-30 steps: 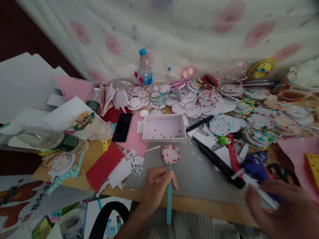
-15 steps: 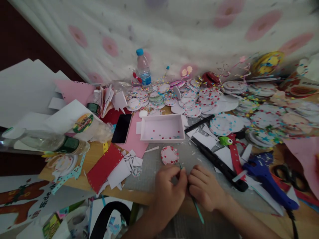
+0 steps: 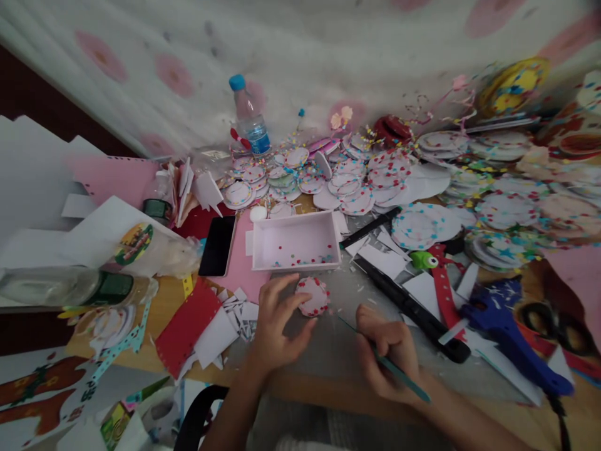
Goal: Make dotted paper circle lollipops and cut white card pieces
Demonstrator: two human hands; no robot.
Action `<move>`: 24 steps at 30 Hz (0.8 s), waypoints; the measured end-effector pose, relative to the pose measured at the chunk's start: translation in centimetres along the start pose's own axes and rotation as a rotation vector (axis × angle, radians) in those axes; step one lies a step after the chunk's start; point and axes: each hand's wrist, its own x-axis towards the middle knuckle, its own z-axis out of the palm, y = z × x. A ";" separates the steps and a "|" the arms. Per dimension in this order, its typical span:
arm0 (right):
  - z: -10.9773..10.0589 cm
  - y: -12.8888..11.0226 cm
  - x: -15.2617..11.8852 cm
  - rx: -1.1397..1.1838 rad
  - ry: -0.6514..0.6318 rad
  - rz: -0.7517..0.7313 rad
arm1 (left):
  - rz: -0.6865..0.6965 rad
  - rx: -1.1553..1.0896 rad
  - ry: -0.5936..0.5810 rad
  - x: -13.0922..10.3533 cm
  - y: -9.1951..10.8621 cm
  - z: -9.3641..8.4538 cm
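Observation:
A small round white paper disc (image 3: 313,297), edged with red star sequins, lies flat on the grey cutting mat (image 3: 323,341). My left hand (image 3: 280,327) reaches over its left side with fingers spread. One fingertip appears to touch the disc's face, but nothing is gripped. In my right hand (image 3: 389,354) is a slim teal stick (image 3: 404,378), held like a pen, its fine dark tip pointing up and left toward the disc. The tip is apart from the disc. Just behind stands a shallow white box (image 3: 297,268) with small colored sequins scattered inside.
Many sequin-edged discs (image 3: 354,199) are piled at the back, beside a water bottle (image 3: 253,122). A phone (image 3: 217,245) and red card (image 3: 188,327) lie left. On the right are a black cutter (image 3: 408,307), a blue glue gun (image 3: 511,341) and black-handled scissors (image 3: 554,322).
My hands have moved apart from being close together. My left hand shifted up and left onto the disc; the teal stick now sits in my right hand in a pen grip. The camera view shifted slightly.

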 end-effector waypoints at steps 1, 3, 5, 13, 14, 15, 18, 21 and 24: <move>0.1 0.1 -0.1 0.009 0.001 0.009 | 0.025 0.015 -0.018 -0.2 -0.5 0.4; 0.3 0.4 -0.2 0.017 0.007 0.015 | 0.059 0.027 -0.032 -0.4 -1.0 0.9; 0.5 0.5 -0.2 0.019 0.023 0.012 | 0.072 0.022 -0.032 -0.6 -1.2 1.1; 1.1 0.5 -0.3 -0.006 0.005 0.045 | 0.049 -0.015 -0.002 -0.6 -1.1 0.9; 1.1 0.6 -0.2 -0.014 -0.005 0.040 | 0.045 -0.018 0.005 -0.6 -1.1 1.0; 1.2 0.6 -0.2 -0.021 -0.012 0.035 | 0.043 -0.024 0.014 -0.6 -1.2 1.0; 1.2 0.8 -0.1 -0.032 -0.016 0.033 | 0.038 -0.050 0.035 -0.5 -1.3 1.1; 1.2 0.8 -0.1 -0.036 -0.017 0.031 | 0.036 -0.058 0.046 -0.5 -1.4 1.1; 1.2 0.8 -0.3 -0.054 -0.028 0.029 | 0.035 -0.048 0.059 -0.6 -1.5 1.1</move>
